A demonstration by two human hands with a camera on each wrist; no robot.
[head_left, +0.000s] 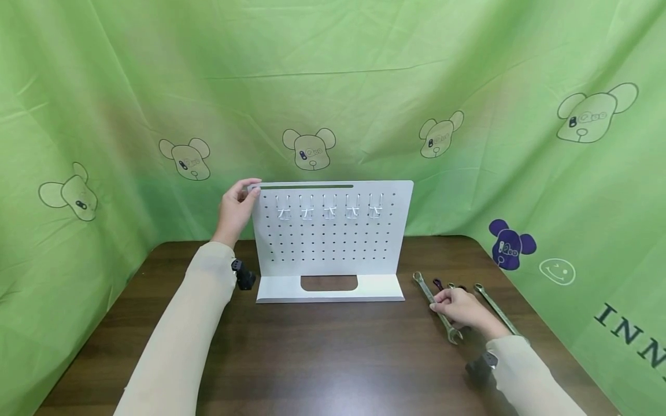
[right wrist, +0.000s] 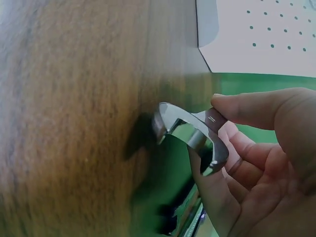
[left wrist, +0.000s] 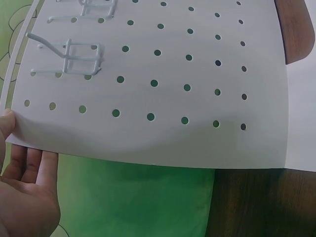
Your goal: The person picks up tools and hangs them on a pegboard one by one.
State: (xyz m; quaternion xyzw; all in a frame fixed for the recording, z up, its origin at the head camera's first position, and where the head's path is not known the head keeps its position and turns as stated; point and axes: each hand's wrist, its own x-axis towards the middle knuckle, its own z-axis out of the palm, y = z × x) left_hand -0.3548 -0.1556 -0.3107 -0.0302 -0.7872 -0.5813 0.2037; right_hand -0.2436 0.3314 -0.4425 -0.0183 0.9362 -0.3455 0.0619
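A white pegboard [head_left: 328, 242] stands upright on its folded base, with several white wire hooks [head_left: 329, 208] in a row near its top. At its upper left corner my left hand [head_left: 236, 211] pinches the edge, thumb on the front and fingers behind, as the left wrist view shows. To the right of the board, my right hand [head_left: 463, 307] pinches a silver combination wrench [head_left: 425, 288] by its shaft. In the right wrist view the open end of the wrench [right wrist: 185, 128] points toward the camera, a little above the table.
Another silver wrench [head_left: 494, 306] lies on the brown wooden table [head_left: 322, 358] to the right. Several more tools, one a dark purple wrench [head_left: 438, 283], are partly hidden behind my right hand. A green printed cloth [head_left: 354, 86] hangs around the table's back and sides.
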